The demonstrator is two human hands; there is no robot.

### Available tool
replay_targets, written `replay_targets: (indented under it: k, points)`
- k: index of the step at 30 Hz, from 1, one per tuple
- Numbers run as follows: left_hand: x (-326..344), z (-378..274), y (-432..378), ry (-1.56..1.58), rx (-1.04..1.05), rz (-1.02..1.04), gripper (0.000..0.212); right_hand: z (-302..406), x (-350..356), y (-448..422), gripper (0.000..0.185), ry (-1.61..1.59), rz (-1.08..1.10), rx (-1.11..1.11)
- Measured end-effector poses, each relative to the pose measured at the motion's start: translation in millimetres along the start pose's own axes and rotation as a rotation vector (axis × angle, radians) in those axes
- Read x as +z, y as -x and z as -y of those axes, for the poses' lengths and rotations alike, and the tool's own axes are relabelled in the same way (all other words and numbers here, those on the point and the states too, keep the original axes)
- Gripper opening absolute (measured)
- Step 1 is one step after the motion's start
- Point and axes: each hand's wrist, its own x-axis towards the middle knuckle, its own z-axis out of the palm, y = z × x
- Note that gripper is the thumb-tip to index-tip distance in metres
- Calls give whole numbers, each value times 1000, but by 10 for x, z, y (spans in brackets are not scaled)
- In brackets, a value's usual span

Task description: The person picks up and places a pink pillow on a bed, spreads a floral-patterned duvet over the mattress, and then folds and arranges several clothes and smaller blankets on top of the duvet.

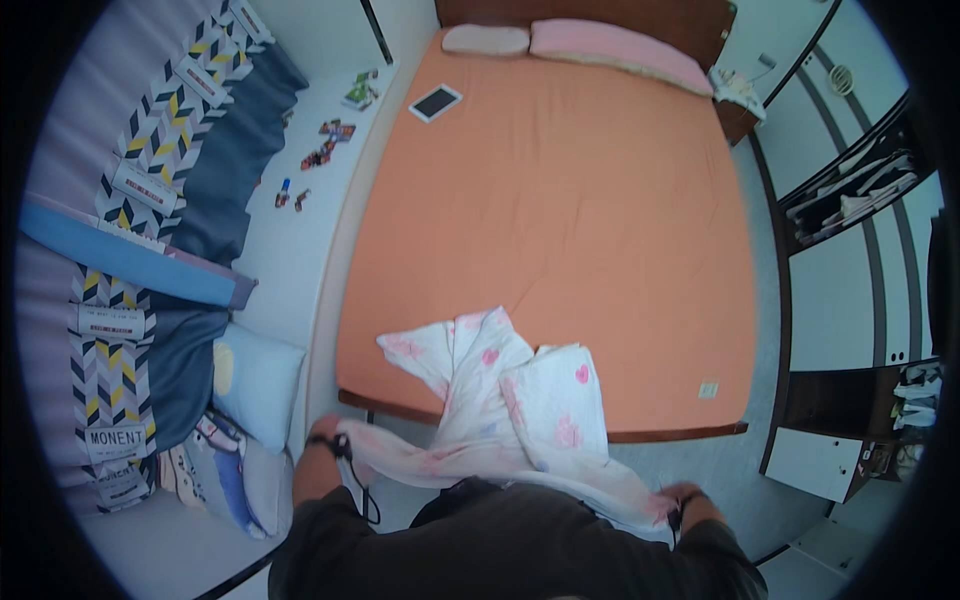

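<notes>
A white cotton cloth with pink hearts and flower prints (480, 397), likely bedding, is stretched between my two hands across my waist. My left hand (328, 431) grips one end beside the bed's front left corner. The opposite end is in my right hand (679, 495), low on the right past the bed's foot. The middle of the cloth lies in loose folds over the foot of a bed with an orange fitted sheet (600, 225). Both hands are partly hidden by the cloth and wrist straps, so the fingers barely show.
A tablet (435, 103) and pillows (615, 52) lie toward the headboard. Small toys (322, 150) sit on the white window ledge at left, with a light blue cushion (259, 386) nearer me. A wardrobe with open shelves (832, 300) stands along the right, beyond a strip of floor.
</notes>
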Motion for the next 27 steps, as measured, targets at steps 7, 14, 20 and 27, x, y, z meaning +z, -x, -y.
replay_targets:
  k: [7,14,20,27]
  points:
    - [-5354,-2699,-1030,349,526,-849,31,5183,2286,1271,44,31,70,-1092]
    - [-8945,-1993,3673,1151,1627,-1393,30,7499,554,7207,49,-849,70,-2205]
    - [-8765,-758,4432,1691,1567,-1493,38,6422,-114,7946,39,-910,124,-2259]
    - [-7882,-103,4244,1545,1357,-1365,36,6039,537,7163,42,-614,223,-2003]
